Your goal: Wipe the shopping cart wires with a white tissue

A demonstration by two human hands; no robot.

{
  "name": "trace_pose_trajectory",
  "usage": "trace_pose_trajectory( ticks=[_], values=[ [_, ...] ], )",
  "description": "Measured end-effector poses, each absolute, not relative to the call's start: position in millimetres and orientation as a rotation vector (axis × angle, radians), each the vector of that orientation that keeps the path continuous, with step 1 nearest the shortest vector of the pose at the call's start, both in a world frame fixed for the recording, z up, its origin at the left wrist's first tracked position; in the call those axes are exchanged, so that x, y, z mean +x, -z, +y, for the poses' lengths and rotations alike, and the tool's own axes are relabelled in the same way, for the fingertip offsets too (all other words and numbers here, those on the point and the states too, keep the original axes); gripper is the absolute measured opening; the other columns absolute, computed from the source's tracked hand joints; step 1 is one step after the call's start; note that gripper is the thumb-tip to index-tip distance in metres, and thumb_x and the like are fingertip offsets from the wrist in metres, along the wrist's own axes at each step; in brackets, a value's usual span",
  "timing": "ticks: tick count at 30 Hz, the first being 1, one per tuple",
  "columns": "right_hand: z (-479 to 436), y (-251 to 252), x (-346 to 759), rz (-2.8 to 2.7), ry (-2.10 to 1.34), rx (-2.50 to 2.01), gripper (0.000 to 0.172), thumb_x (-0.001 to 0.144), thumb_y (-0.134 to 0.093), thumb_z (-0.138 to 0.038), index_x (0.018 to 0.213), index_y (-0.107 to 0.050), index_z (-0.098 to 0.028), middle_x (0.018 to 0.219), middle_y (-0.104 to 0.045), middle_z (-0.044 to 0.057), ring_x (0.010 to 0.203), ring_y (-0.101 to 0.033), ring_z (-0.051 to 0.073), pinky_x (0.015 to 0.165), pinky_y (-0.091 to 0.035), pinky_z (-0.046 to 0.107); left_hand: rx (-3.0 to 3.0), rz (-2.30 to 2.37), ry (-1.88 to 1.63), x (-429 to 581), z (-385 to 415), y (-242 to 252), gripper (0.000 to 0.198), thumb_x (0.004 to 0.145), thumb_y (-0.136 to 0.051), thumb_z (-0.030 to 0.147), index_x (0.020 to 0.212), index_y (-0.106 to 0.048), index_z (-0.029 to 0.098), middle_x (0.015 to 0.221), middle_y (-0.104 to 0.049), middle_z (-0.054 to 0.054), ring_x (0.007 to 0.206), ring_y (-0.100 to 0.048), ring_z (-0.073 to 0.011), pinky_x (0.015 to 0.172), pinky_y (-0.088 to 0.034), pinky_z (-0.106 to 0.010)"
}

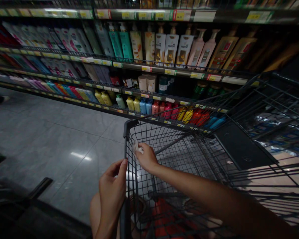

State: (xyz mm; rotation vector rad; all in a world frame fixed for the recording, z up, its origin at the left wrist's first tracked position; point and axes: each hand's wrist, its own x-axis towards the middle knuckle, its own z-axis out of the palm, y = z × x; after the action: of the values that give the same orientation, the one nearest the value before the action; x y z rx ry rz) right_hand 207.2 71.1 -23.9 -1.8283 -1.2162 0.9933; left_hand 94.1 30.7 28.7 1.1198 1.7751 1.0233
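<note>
A dark wire shopping cart [169,132] stands right in front of me. My left hand [113,187] is closed on its left rim, with thumb and fingertips meeting at the thin metal bar. My right hand [147,158] reaches inside the basket, its fingers closed round a crumpled white tissue [136,147]. The tissue is at the inner face of the left wire wall, just below the black plastic corner cap [130,126]. Whether it presses on the wires, I cannot tell.
Store shelves [109,63] with several rows of shampoo bottles [171,46] and price tags run across beyond the cart. Grey shiny tile floor [77,139] lies to the left. A dark flat panel [244,146] is fixed at the cart's right side. Dark blurred objects stand lower left.
</note>
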Motion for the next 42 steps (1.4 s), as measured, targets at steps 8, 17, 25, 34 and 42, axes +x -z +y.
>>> trace_pose_trajectory(
  ticks=[8,17,25,34,42],
  values=[
    [69,16,197,-1.502,-0.886,-1.811,0.022,0.083,-0.057,-0.010,0.093,-0.074,-0.019,0.099,-0.075,0.010,0.095,-0.068,0.023,0.082,-0.047,0.029,1.149,1.747,-1.036,93,30,-25,0.049,0.058,-0.065,0.060,0.079,-0.076,0.017,0.077,-0.076,-0.008,0.078,-0.069,-0.0265,0.077,-0.055,-0.036],
    [68,37,203,-1.760,-0.971,-1.921,0.024,0.085,-0.052,-0.008,0.094,-0.072,-0.016,0.102,-0.076,0.013,0.097,-0.070,0.021,0.074,-0.042,0.026,1.135,1.766,-1.040,90,28,-25,0.052,0.058,-0.067,0.062,0.079,-0.076,0.016,0.078,-0.076,-0.008,0.078,-0.069,-0.0266,0.079,-0.055,-0.037],
    [54,63,212,-1.712,-1.095,-1.999,0.021,0.083,-0.057,-0.009,0.091,-0.075,-0.017,0.099,-0.077,0.012,0.097,-0.070,0.022,0.071,-0.042,0.025,1.078,1.751,-1.043,93,28,-24,0.052,0.056,-0.068,0.062,0.080,-0.076,0.016,0.081,-0.077,-0.009,0.080,-0.069,-0.0260,0.077,-0.055,-0.036],
    [96,44,216,-1.389,-0.789,-1.826,0.022,0.082,-0.059,-0.006,0.097,-0.072,-0.016,0.103,-0.069,0.008,0.096,-0.063,0.018,0.086,-0.046,0.026,1.066,1.713,-1.060,94,29,-26,0.049,0.055,-0.068,0.060,0.077,-0.075,0.017,0.078,-0.076,-0.007,0.078,-0.069,-0.0246,0.077,-0.054,-0.034],
    [88,60,191,-1.494,-0.808,-1.715,0.028,0.084,-0.048,-0.002,0.090,-0.071,-0.016,0.092,-0.062,0.006,0.085,-0.059,0.017,0.077,-0.046,0.026,1.108,1.721,-1.042,94,27,-24,0.051,0.059,-0.067,0.061,0.081,-0.075,0.016,0.080,-0.076,-0.008,0.082,-0.069,-0.0264,0.082,-0.054,-0.037]
  ],
)
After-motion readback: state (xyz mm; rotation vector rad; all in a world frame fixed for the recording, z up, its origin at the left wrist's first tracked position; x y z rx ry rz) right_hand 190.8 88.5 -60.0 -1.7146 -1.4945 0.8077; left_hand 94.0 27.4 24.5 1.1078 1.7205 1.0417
